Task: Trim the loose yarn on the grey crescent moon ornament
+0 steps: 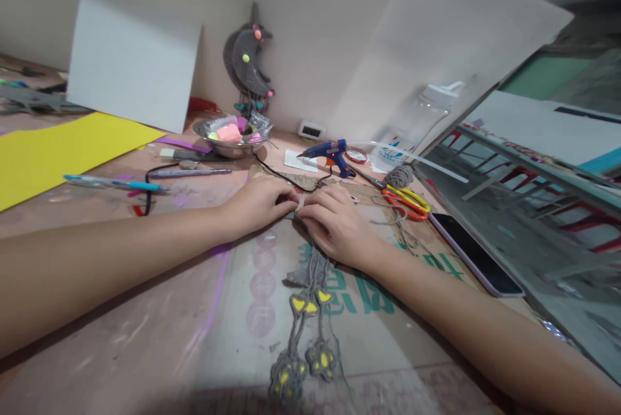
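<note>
A grey yarn hanging ornament (315, 266) lies on the printed cardboard (388, 337) in front of me. Yellow hearts sit along its strands, and flower-like grey pieces with yellow spots (321, 359) form its near ends. My left hand (262, 208) pinches at the ornament's far end, thumb and forefinger close together. Facing it, my right hand (339, 224) has its fingers curled over the same end, the fingertips of both hands almost meeting. What exactly is between the fingertips is mostly hidden. Just beyond the hands stands a blue glue gun (334, 156) with a black cord.
Orange and yellow scissors (405, 202), a grey yarn ball (398, 176) and a phone (475, 253) lie right. A metal bowl (233, 145) of packets, pens (116, 183) and a yellow sheet (72, 150) lie left. A bottle (422, 117) and grey moon decoration (247, 56) stand behind.
</note>
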`<state>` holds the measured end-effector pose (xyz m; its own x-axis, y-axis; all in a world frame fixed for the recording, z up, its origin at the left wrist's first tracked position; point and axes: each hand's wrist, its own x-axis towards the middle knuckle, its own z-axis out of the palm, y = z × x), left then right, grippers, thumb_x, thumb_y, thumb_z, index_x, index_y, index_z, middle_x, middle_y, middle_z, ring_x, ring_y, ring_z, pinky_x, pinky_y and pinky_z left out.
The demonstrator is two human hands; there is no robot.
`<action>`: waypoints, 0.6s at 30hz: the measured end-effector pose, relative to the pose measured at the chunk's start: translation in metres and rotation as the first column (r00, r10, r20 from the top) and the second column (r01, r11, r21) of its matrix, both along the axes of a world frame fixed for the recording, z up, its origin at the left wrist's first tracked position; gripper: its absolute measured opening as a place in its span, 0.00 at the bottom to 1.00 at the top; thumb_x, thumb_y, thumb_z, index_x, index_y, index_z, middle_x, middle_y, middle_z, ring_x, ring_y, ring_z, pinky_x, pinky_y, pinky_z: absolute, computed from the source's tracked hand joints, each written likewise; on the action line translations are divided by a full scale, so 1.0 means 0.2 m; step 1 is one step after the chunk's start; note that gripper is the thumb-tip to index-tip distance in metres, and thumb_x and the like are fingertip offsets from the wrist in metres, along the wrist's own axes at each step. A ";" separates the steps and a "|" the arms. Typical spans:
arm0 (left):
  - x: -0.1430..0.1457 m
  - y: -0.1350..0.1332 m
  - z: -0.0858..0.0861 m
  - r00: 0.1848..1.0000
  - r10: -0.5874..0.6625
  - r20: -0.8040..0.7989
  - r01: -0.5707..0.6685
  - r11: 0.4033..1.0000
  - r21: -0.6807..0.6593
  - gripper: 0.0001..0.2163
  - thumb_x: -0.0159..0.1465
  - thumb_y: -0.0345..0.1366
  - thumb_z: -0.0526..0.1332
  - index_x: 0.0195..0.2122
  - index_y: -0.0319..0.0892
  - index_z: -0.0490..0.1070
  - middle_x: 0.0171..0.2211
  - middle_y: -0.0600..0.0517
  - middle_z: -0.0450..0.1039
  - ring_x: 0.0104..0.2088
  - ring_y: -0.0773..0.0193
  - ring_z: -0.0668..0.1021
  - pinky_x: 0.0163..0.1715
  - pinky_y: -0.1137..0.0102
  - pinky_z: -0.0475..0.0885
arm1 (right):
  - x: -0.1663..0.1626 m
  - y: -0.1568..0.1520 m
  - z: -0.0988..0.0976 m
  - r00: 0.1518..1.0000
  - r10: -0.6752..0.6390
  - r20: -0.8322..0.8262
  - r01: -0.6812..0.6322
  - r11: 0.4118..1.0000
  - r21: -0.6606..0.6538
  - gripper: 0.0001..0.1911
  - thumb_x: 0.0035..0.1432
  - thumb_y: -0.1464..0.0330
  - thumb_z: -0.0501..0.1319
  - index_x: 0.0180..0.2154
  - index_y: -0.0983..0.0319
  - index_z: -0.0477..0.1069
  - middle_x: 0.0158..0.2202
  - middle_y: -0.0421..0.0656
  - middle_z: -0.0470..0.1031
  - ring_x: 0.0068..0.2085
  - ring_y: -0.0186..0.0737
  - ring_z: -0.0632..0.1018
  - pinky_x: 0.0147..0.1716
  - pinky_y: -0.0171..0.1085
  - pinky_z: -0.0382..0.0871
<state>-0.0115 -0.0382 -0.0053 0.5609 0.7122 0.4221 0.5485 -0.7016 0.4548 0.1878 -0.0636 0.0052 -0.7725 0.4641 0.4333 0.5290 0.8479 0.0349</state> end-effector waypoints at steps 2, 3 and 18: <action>0.00 0.00 0.00 1.000 0.007 -0.003 -0.007 1.000 -0.012 0.07 0.61 0.33 0.57 0.33 0.41 0.76 0.33 0.52 0.78 0.34 0.63 0.77 0.37 0.71 0.67 | 0.00 0.00 0.00 1.000 0.008 0.000 -0.008 1.000 0.012 0.09 0.60 0.71 0.53 0.39 0.61 0.70 0.40 0.46 0.72 0.43 0.43 0.67 0.45 0.46 0.60; 0.00 -0.01 0.01 1.000 0.010 -0.003 -0.010 1.000 -0.019 0.07 0.61 0.33 0.57 0.33 0.41 0.76 0.33 0.52 0.78 0.34 0.63 0.77 0.37 0.71 0.67 | 0.00 0.00 0.00 1.000 0.012 -0.001 -0.012 1.000 0.016 0.09 0.61 0.71 0.53 0.39 0.60 0.70 0.40 0.46 0.72 0.44 0.43 0.67 0.45 0.46 0.59; 0.00 -0.01 0.00 0.998 0.039 0.043 -0.034 0.995 -0.095 0.08 0.58 0.32 0.56 0.36 0.42 0.74 0.33 0.52 0.77 0.33 0.63 0.76 0.36 0.70 0.68 | 0.00 -0.01 0.00 0.995 -0.033 -0.090 0.034 0.999 0.003 0.09 0.60 0.71 0.53 0.43 0.63 0.65 0.41 0.48 0.72 0.44 0.44 0.68 0.45 0.45 0.62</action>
<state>-0.0109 -0.0397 -0.0046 0.5159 0.7698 0.3758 0.5508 -0.6341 0.5427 0.1878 -0.0654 0.0046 -0.7145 0.4872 0.5021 0.5583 0.8296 -0.0104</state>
